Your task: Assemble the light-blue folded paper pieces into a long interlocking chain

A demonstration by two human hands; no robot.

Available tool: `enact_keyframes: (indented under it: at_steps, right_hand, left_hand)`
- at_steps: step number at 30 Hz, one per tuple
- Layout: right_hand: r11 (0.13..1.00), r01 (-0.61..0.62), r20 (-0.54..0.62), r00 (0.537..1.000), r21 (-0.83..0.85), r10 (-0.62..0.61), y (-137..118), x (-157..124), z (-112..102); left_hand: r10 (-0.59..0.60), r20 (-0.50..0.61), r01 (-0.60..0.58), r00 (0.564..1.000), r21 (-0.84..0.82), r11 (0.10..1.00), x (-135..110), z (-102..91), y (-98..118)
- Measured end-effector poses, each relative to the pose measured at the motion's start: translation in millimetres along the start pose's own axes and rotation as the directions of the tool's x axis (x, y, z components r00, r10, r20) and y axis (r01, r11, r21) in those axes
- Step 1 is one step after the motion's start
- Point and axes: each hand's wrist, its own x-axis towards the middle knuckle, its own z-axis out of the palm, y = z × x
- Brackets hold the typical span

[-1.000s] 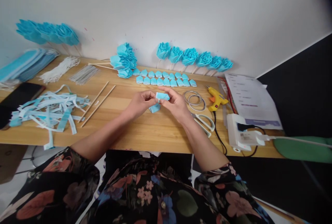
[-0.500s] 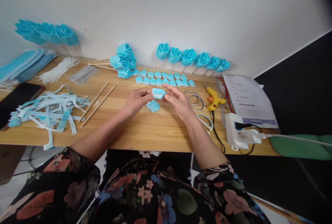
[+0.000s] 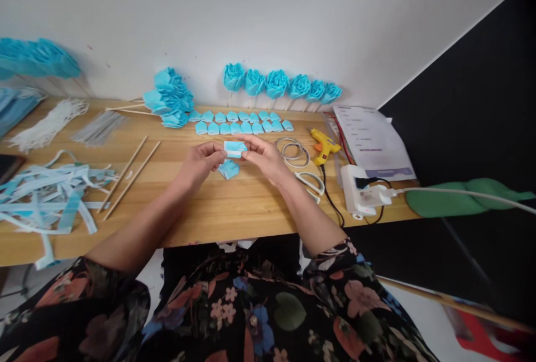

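Observation:
Between my two hands is a small folded blue piece (image 3: pixel 235 147) with a white strip along its lower edge. My left hand (image 3: pixel 203 161) pinches its left end, and my right hand (image 3: pixel 263 156) grips the right end between thumb and fingers. Just below them on the table lies a pleated blue piece (image 3: pixel 229 170), partly behind the left fingers. Beyond the hands, several folded blue petals (image 3: pixel 237 128) lie in two rows. To the right of my right hand are rolls of tape (image 3: pixel 292 151) and white-handled scissors (image 3: pixel 310 183), the latter partly hidden by my forearm.
Several blue flowers on sticks (image 3: pixel 276 84) lean on the wall; more flowers (image 3: pixel 170 99) lie left of them. Cut strips (image 3: pixel 54 194), wooden sticks (image 3: pixel 132 180), grey wires (image 3: pixel 100 127) and white cords (image 3: pixel 50 122) are left. A yellow glue gun (image 3: pixel 324 147) and power strip (image 3: pixel 355 194) are right.
The view has turned to the right, so the table's things sit further left in the picture. Both hands still hold the folded blue piece in nearly the same pose.

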Motion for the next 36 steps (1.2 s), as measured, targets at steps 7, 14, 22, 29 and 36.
enact_keyframes:
  at_steps: [7,14,22,29,36]
  right_hand:
    - [0.992,-0.039,-0.018,0.999,0.123,0.042,1.9,-0.1,-4.7]
    - [0.999,-0.032,-0.103,0.994,0.011,0.033,3.6,1.1,-5.3]
    - [1.0,0.004,-0.159,0.987,-0.01,-0.005,7.8,2.9,-6.2]
    - [0.998,0.02,-0.237,0.971,-0.061,-0.034,3.3,6.9,-16.3]
    - [0.837,-0.078,-0.346,0.928,-0.542,-0.138,-12.0,-29.4,-94.2]
  left_hand:
    - [0.028,-0.044,-0.03,0.999,-0.061,0.998,1.6,-1.9,0.2]
    - [0.029,-0.001,-0.029,1.0,-0.047,0.998,0.4,-0.7,3.0]
    - [0.013,0.0,-0.013,1.0,-0.033,0.999,0.2,0.8,3.3]
    - [0.029,-0.033,-0.03,0.999,-0.035,0.999,0.8,-2.4,3.5]
    - [0.027,-0.045,-0.029,0.999,-0.067,0.997,3.3,-5.3,0.4]
